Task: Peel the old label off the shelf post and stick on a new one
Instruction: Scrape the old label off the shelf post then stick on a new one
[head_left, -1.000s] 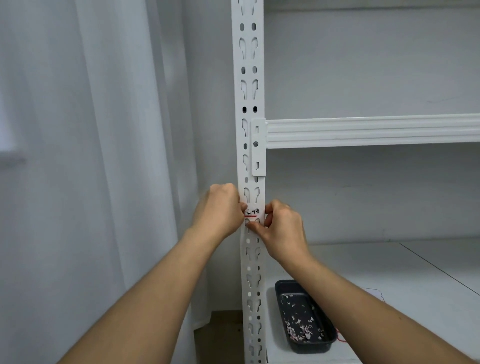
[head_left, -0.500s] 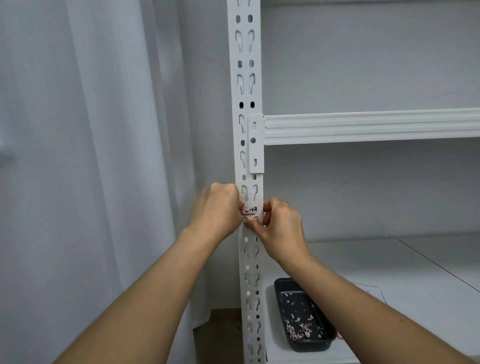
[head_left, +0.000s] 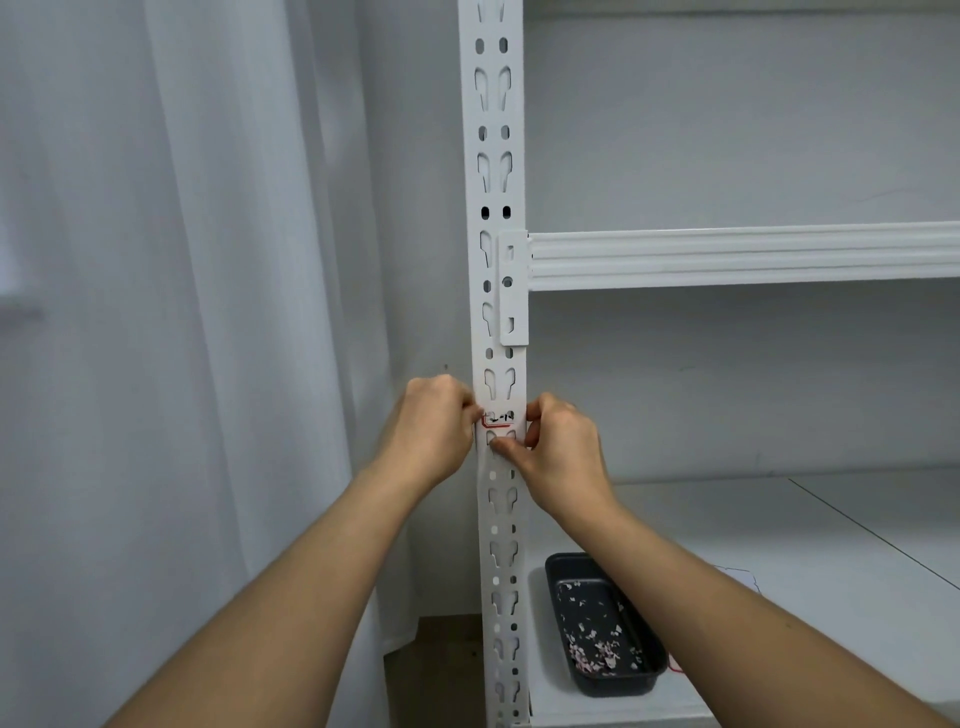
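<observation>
The label (head_left: 497, 420), white with a red border and dark handwriting, is sitting on the front face of the white shelf post (head_left: 493, 182), below the bracket where the upper shelf beam (head_left: 727, 254) is hooking in. The left hand (head_left: 434, 431) is curling against the post's left edge with its fingertips meeting the label's left end, probably steadying the post and pinning that end so the label does not shift. The right hand (head_left: 558, 447) is working from the other side: its thumb is lying at the label's right end while a finger is reaching across the post face just beneath the lower border, seemingly picking at or pressing that edge. Whether either hand is actually pinching the label or only pressing on it I cannot tell, as the fingertips are hiding the contact. Whether this is the old label being lifted or the new one being smoothed down is also unclear. A dark tray (head_left: 602, 629) holding small scraps is waiting on the lower shelf (head_left: 779, 545) just right of the post, likely placed there to catch peeled bits.
</observation>
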